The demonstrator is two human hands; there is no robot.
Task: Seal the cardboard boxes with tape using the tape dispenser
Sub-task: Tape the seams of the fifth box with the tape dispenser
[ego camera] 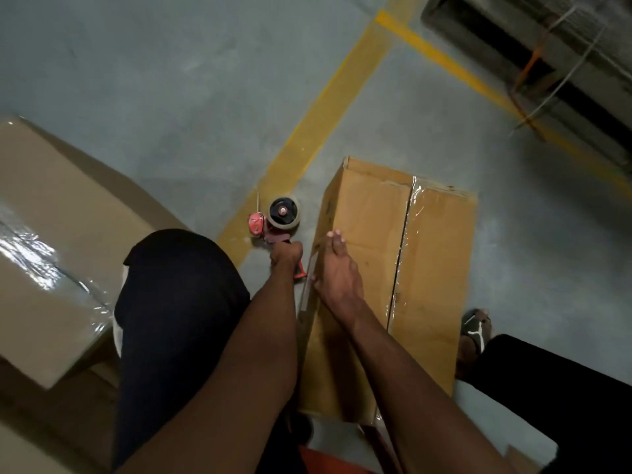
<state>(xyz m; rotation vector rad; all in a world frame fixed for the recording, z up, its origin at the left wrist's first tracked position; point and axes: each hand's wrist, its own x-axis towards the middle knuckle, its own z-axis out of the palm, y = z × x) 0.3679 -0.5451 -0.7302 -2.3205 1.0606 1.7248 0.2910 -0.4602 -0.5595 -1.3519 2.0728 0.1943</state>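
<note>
While the cardboard box (pixel 393 268) lies flat on the grey floor (pixel 171 97), its centre seam already carries a glossy strip of clear tape (pixel 405 234) running the length of the top face. The step in hand appears to be the side edge: a second strip of tape is visible along the box's left edge, directly under the right hand (pixel 337 268).

The right hand lies flat on that edge with its fingers (pixel 335 239) straight and together, pressing down on the cardboard; it grips nothing. The left hand (pixel 285 256) is curled round the red handle of the tape dispenser (pixel 277 222), which rests on or just above the floor, just beside the box's left side. The tape roll sits upright ahead of the handle, with the red cutter end pointing away from the box.

The next move likely calls for either bringing the dispenser back to the box for a further strip, or turning to another box. Firm smoothing pressure from the right hand should be kept on the edge until the tape adheres.

A second, larger box (pixel 51 234), already taped, stands well apart to the left. A yellow floor line (pixel 307 131) runs beside the dispenser. A sandalled foot (pixel 475 331) shows at the box's right side.
</note>
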